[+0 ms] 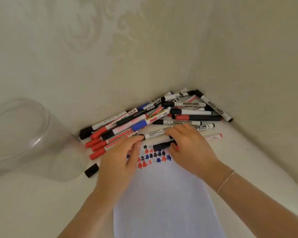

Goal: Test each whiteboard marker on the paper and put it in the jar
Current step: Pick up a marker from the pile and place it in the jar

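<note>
Both hands on one marker at the top of the paper, beside the pile.

I judged the marker (155, 134) light, stiff and smooth enough to roll or slip, best taken by the barrel with the cap end pinched. It lay crosswise at the top edge of the paper (163, 194), touching the heap of markers (162, 115) in the tabletop's corner. My left hand (120, 158) had its fingertips curled to the marker's left end; my right hand (187, 143) was curled over its right part, a black cap (162, 146) under the fingers. The clear jar (24, 138) stood well left.
</note>
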`<state>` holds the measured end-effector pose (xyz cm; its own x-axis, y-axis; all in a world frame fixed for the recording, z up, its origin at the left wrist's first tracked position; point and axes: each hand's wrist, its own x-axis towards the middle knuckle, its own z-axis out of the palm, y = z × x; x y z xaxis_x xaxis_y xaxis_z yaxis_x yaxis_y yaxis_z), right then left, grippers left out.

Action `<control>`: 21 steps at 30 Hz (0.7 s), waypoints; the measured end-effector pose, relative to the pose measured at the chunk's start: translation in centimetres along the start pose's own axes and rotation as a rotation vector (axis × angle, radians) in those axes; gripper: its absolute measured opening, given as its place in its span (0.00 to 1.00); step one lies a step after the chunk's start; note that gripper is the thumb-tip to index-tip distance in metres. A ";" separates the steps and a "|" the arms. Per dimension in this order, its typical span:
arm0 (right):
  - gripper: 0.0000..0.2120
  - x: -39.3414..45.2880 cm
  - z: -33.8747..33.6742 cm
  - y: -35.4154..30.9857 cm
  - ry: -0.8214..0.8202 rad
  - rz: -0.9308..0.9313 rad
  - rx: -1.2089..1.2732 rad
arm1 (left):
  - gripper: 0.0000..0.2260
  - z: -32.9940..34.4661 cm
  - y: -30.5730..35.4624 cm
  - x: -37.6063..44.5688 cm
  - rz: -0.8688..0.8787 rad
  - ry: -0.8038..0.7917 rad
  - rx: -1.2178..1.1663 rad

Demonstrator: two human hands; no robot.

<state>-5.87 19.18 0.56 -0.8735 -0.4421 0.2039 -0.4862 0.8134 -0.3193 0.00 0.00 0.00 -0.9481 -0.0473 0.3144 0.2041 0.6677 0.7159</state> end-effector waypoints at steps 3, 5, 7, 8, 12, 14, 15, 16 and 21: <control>0.13 0.6 1.6 0.4 0.039 -0.174 -0.186 | 0.12 2.4 -0.1 2.2 0.135 -0.126 0.217; 0.16 1.0 2.3 0.9 0.068 -0.245 -0.236 | 0.10 3.6 -0.1 2.9 0.236 -0.162 0.349; 0.16 1.0 2.6 1.6 0.119 -0.305 -0.251 | 0.11 3.8 -0.2 2.9 0.296 -0.178 0.438; 0.15 0.9 2.5 1.7 0.117 -0.316 -0.249 | 0.11 3.6 -0.3 2.9 0.280 -0.196 0.459; 0.15 0.9 2.2 1.1 0.180 -0.383 -0.241 | 0.14 3.0 0.0 2.8 0.274 -0.243 0.455; 0.14 0.5 1.5 0.4 0.206 -0.370 -0.206 | 0.14 1.7 0.2 2.2 0.269 -0.215 0.374; 0.13 0.2 1.0 0.0 0.211 -0.357 -0.202 | 0.13 1.0 0.2 1.9 0.265 -0.193 0.336; 0.12 -0.1 0.4 -0.4 0.194 -0.338 -0.211 | 0.13 0.3 0.3 1.6 0.254 -0.172 0.307; 0.07 -1.0 -3.2 -1.8 0.066 0.024 -0.009 | 0.07 -1.4 0.8 -0.5 0.142 -0.256 0.291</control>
<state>-4.01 19.41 3.92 -0.8811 -0.3967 0.2574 -0.4648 0.8269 -0.3165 0.95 -0.52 1.27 -0.9530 0.2221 0.2061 0.2946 0.8381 0.4592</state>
